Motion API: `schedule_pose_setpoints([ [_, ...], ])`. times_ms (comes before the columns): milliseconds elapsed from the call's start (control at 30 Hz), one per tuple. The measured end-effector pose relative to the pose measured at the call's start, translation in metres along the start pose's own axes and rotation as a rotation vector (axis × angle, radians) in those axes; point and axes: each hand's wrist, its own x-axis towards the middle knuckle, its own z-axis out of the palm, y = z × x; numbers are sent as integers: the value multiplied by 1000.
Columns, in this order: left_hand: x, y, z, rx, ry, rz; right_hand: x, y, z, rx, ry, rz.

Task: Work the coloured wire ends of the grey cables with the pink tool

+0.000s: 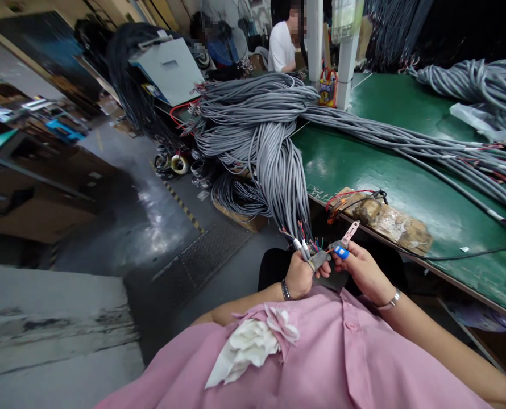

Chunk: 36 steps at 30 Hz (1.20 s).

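Observation:
My left hand (299, 277) is closed around a grey cable (319, 260) in front of my lap. Thin coloured wires (318, 245) fan out beside it. White-banded cable ends (299, 245) stand just above that hand. Close by on the right, my right hand (364, 271) is closed on a small tool with a flat pink handle (351, 232). A blue cover (341, 253) wraps the thumb, which is near the wires. The working end of the tool is too small to make out. From the bench edge, a thick bundle of grey cables (281, 170) hangs down towards my hands.
A green bench (338, 153) runs along the right, bearing a taped wooden block (385, 221) with wires and more grey cables (406, 136). Behind the bundle stands a grey metal box (171, 71). A person in a white shirt (281, 48) sits at the back.

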Motion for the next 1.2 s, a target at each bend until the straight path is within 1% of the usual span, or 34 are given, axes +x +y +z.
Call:
schedule_pose_setpoints([
  [67,1,-1,0,-22,17,-6,0,2,-2,39,-14,27],
  [167,1,-2,1,-12,2,2,0,0,0,79,-19,43],
  [300,1,-4,1,-5,-10,28,1,-2,5,72,4,12],
  [467,2,-3,1,-53,39,54,-3,4,5,54,49,-16],
  [567,2,1,1,-76,52,52,-5,8,0,56,21,-11],
  [667,1,9,3,-115,50,17,-1,9,-13,174,15,10],
  [767,1,19,6,-157,-16,-21,7,1,-27,353,56,74],
  [800,1,22,8,-161,-54,-33,10,-3,-30,390,33,103],
  [867,2,28,11,-149,-139,-53,14,-12,-33,408,-69,147],
  [900,2,30,13,-137,-175,-60,15,-16,-32,388,-117,144],
  [933,2,32,15,-123,-201,-65,16,-19,-31,348,-135,116],
  [967,3,34,17,-112,-215,-67,17,-20,-29,294,-111,59],
  [1000,4,35,19,-105,-217,-68,17,-20,-27,232,-50,-18],
  [1067,5,35,22,-100,-201,-77,19,-16,-24,111,117,-179],
  [1100,6,35,23,-99,-192,-87,20,-14,-22,72,178,-228],
  [1133,6,35,24,-97,-185,-98,22,-11,-21,66,202,-239],
  [1200,8,33,26,-94,-175,-120,26,-9,-19,155,145,-165],
])
